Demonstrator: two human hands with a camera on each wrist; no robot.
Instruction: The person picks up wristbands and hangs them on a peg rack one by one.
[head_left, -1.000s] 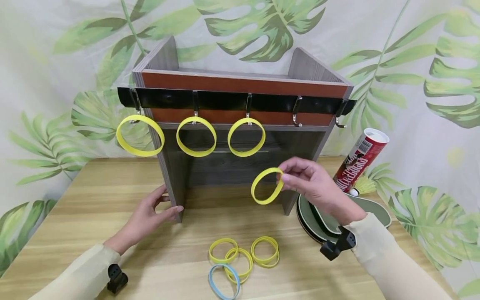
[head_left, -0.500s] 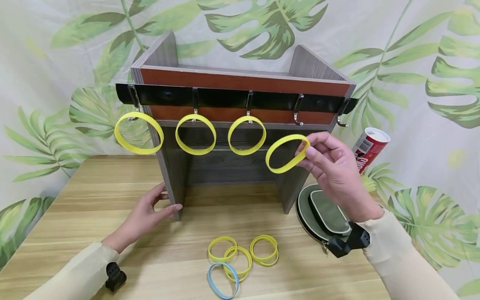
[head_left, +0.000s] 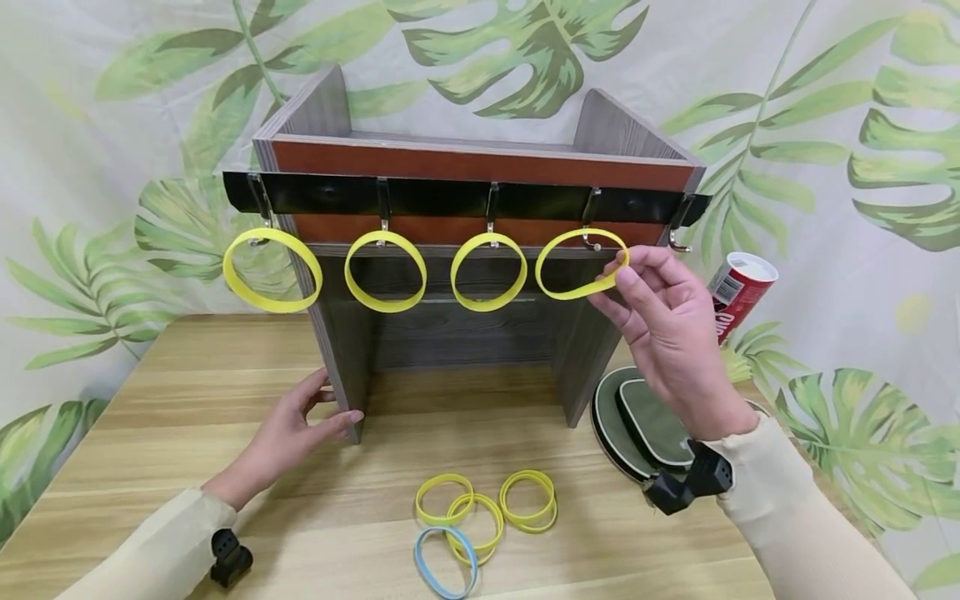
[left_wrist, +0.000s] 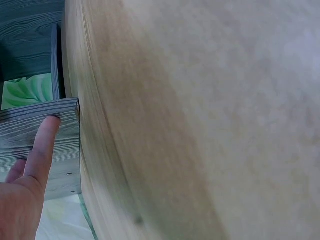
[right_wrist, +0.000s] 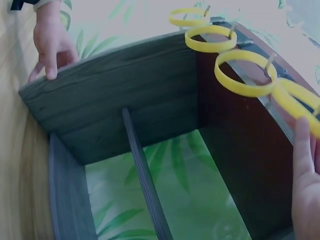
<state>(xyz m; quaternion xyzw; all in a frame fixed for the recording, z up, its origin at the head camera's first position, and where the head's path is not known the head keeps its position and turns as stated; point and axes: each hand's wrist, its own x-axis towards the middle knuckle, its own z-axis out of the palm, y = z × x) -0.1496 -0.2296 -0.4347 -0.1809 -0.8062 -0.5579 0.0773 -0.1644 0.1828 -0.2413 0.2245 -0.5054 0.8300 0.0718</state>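
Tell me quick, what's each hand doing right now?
Left hand: holding the shelf by its side.
Right hand: pinching a yellow band.

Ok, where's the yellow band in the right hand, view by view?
Head: the yellow band is right of centre, in the right hand, overlapping the fourth hook from the left.
Left wrist: not in it.
Right wrist: at the right edge, cut off by the frame.
Shared landmark: the left hand on the grey side panel shows in all three views.
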